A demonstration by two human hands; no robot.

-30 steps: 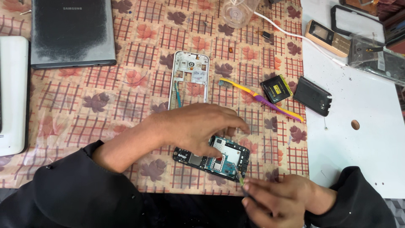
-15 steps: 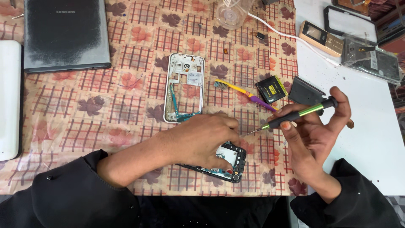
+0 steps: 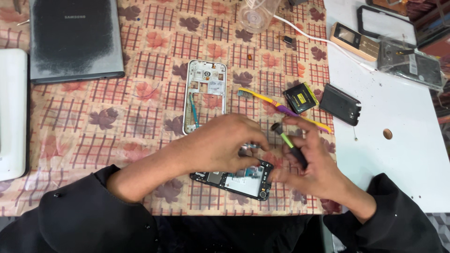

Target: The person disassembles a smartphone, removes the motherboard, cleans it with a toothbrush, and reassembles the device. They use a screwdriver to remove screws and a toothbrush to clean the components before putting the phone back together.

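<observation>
Now, left hand (image 3: pixel 220 145): pressed on the phone (image 3: pixel 234 179), holding it.
Right hand (image 3: pixel 311 164): gripped a screwdriver (image 3: pixel 288 143).

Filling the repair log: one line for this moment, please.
left hand: on opened phone | right hand: holds screwdriver | white phone frame, toothbrush behind
</observation>
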